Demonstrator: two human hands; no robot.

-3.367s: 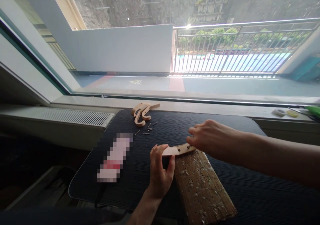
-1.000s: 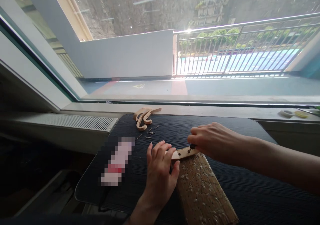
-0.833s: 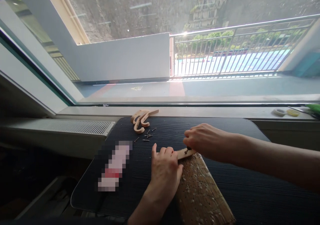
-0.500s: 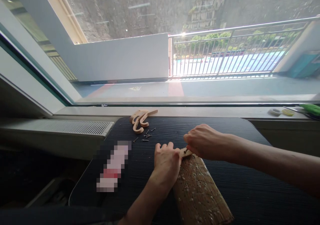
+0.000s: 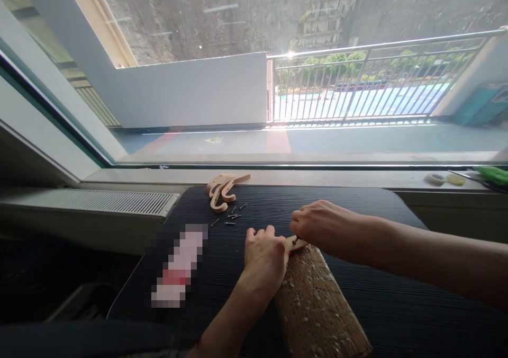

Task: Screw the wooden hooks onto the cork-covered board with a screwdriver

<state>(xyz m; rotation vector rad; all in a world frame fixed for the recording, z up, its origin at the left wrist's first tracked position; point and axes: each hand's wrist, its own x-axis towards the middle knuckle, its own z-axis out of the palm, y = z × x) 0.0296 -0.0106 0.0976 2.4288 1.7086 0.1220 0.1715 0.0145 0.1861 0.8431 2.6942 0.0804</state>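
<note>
My left hand (image 5: 264, 254) is closed on the left end of a pale wooden piece (image 5: 304, 244), pressing it against the far end of a worn brown board (image 5: 321, 305). The board is pitted with holes and lies lengthwise on the dark table. Above the pale piece, my right hand (image 5: 315, 221) is curled into a fist. A short dark metal part (image 5: 295, 241) shows between that fist and the wood; whatever else the fist wraps is hidden. Farther back lie several curved wooden hooks (image 5: 222, 191), with several loose screws (image 5: 232, 216) beside them.
The black table (image 5: 222, 273) reaches to the windowsill (image 5: 301, 178). A blurred-out pink and white item (image 5: 184, 262) lies on its left side. Two tape rolls (image 5: 435, 179) and a green object (image 5: 492, 175) rest on the sill at right. A radiator (image 5: 119, 204) stands left.
My right hand has shifted very slightly above the pale wooden piece. My left hand, the board, the hooks and the screws stay in place.
</note>
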